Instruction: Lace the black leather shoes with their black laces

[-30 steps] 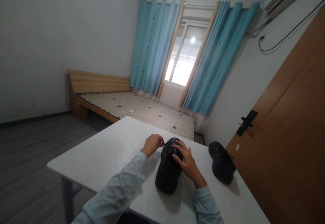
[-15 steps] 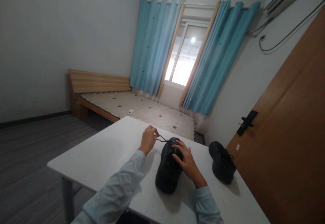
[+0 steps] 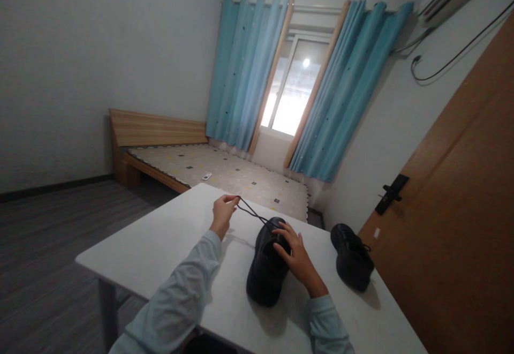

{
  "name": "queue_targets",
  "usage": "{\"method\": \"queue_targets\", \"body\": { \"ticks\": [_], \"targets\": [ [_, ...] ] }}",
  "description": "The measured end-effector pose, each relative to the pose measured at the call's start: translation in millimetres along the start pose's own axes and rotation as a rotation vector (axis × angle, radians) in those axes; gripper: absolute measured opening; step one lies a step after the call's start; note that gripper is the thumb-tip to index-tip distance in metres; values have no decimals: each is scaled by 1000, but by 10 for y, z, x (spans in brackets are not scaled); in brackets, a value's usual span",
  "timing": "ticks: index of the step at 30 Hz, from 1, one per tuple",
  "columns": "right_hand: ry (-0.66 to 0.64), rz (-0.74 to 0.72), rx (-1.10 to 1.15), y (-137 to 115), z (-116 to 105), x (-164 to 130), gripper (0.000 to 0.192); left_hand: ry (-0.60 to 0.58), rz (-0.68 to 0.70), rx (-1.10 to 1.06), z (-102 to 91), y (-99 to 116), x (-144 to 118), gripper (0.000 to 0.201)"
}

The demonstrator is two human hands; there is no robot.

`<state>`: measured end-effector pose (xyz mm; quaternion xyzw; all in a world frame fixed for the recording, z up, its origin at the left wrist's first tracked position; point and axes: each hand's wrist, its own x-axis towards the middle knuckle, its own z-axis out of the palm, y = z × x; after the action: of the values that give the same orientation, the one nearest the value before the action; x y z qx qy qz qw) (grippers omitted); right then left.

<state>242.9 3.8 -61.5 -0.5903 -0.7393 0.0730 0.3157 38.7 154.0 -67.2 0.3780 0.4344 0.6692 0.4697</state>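
White table (image 3: 160, 247) is seen in the foreground, a bed (image 3: 225, 174) behind it. One black shoe (image 3: 267, 268) stands near the table's middle; a second black shoe (image 3: 352, 263) stands apart, toward the right edge. Right hand (image 3: 295, 255) is laid flat on the first shoe, fingers spread, nothing clasped. Left hand (image 3: 223, 215) is pinched shut on the shoelace (image 3: 251, 212), drawn taut from the shoe.

One head-worn view is provided, directed forward and downward across the desk (image 3: 168, 247) from close range, toward the window (image 3: 291, 89).
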Motion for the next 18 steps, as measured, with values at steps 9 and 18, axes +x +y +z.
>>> {"method": "queue_targets", "body": {
  "ticks": [9,18],
  "targets": [
    [-1,2,25,22,5,-3,33,308,-200,-499,-96,117,109,15],
    [-3,17,23,29,2,-7,34,348,-86,-766,-146,154,164,13]
  ]
}}
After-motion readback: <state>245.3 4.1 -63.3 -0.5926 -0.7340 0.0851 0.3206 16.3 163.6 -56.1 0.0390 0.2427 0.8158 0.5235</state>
